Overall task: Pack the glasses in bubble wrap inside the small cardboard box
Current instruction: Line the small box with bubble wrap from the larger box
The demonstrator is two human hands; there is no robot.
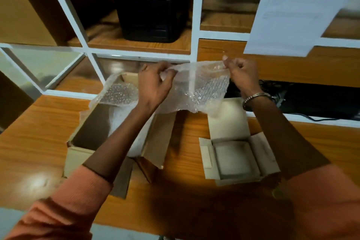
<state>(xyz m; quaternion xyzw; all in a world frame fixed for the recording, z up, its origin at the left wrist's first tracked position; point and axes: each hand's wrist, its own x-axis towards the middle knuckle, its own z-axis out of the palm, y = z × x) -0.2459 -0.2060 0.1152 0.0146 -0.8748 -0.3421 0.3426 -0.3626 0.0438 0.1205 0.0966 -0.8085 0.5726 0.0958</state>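
1. One sheet of bubble wrap [202, 87] hangs stretched in the air above the wooden table [39, 132].
2. The left hand [153, 84] pinches its top edge; the right hand [240, 74] pinches the other corner.
3. A larger open cardboard box [87, 142] sits below left; the small cardboard box [235, 154] sits open at right.

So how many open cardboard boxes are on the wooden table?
2: a larger brown cardboard box on the left holding bubble wrap, and a small pale cardboard box on the right. Others may sit outside the view.

small box [236, 159] open-topped, bubble wrap [196, 87] spanning above larger box [87, 132]
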